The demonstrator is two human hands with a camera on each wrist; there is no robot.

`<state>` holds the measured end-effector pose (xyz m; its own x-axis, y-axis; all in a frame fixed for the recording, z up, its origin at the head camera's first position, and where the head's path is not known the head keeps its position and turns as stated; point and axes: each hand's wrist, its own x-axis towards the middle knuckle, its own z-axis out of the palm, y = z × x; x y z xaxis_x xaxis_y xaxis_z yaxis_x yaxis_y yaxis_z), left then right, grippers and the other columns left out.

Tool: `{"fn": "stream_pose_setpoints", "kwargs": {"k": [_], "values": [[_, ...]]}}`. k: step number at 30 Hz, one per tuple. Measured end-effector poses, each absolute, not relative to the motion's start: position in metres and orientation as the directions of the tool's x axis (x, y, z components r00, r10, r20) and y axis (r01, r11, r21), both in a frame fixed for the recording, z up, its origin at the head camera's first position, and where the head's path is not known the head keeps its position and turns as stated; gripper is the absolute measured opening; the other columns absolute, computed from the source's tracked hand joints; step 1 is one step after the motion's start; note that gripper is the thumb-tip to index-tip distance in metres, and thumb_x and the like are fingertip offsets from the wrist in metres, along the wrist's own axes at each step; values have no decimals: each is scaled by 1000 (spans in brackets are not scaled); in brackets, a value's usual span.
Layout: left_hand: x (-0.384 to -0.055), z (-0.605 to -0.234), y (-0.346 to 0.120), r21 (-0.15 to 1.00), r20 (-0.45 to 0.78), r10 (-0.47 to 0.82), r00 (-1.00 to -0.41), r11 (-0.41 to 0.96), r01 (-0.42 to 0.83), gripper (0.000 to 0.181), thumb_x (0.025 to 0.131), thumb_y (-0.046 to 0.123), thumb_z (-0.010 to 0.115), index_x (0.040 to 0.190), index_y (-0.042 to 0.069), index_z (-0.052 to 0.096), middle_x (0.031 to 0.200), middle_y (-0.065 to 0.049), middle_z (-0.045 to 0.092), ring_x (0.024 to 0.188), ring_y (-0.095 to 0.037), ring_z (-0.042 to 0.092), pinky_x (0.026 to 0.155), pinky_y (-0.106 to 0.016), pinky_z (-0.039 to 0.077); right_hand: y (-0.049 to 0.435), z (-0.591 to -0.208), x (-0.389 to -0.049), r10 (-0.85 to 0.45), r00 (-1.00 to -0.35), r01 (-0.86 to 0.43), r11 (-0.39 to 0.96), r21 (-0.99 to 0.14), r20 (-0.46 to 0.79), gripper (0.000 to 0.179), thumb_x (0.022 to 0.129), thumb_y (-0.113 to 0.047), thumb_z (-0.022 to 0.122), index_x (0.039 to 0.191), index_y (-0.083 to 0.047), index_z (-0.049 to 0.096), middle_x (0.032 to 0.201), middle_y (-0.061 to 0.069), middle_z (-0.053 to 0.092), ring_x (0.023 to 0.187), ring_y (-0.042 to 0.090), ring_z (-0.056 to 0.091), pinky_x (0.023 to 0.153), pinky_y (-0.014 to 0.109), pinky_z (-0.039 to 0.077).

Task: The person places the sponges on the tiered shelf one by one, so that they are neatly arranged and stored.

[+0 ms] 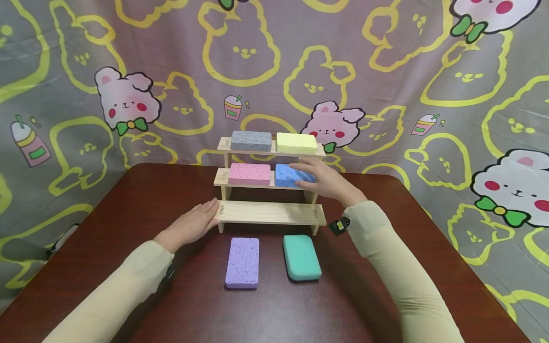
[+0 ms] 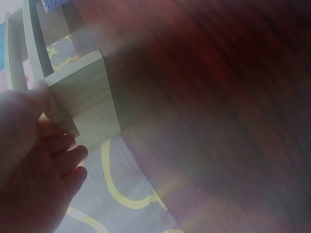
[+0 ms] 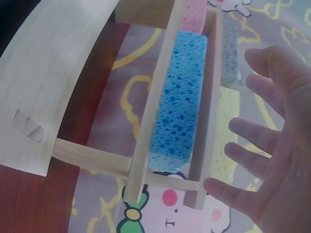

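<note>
A three-tier wooden shelf [image 1: 266, 212] stands on the table. My left hand [image 1: 194, 226] is at the left end of its lowest board, thumb and fingers holding the board's end [image 2: 87, 94]. On the middle tier sit a pink sponge [image 1: 249, 174] and a blue sponge [image 1: 286, 176]. My right hand [image 1: 323, 178] hovers at the blue sponge, its fingers spread and covering part of it in the head view. In the right wrist view the fingers stand apart from the blue sponge [image 3: 180, 99] and hold nothing.
A grey sponge [image 1: 251, 141] and a yellow sponge [image 1: 296, 143] lie on the top tier. In front of the shelf, a purple sponge [image 1: 242, 263] and a teal sponge [image 1: 301, 257] lie on the dark table [image 1: 193, 305]. A patterned curtain [image 1: 180, 157] hangs behind.
</note>
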<state>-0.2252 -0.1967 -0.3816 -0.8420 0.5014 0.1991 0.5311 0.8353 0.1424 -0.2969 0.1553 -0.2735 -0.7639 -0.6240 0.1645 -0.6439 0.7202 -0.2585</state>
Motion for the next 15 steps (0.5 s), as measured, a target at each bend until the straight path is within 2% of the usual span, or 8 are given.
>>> {"fn": "stream_pose_setpoints", "kwargs": {"k": [9, 15], "values": [[-225, -381, -196, 141, 202, 503, -841, 834, 533, 50, 95, 16, 51, 130, -16, 39, 134, -32, 37, 125, -40, 35, 104, -49, 28, 164, -273, -278, -661, -720, -692, 666, -277, 210, 55, 89, -30, 62, 140, -19, 43, 146, 13, 29, 133, 31, 22, 102, 56, 26], [-225, -381, -196, 135, 209, 508, -836, 832, 539, 49, 95, 16, 51, 130, -16, 39, 134, -32, 38, 125, -40, 36, 104, -48, 28, 171, -280, -266, -711, -656, -752, 591, -291, 253, 55, 89, -28, 63, 139, -18, 44, 144, 13, 31, 132, 29, 24, 102, 53, 30]]}}
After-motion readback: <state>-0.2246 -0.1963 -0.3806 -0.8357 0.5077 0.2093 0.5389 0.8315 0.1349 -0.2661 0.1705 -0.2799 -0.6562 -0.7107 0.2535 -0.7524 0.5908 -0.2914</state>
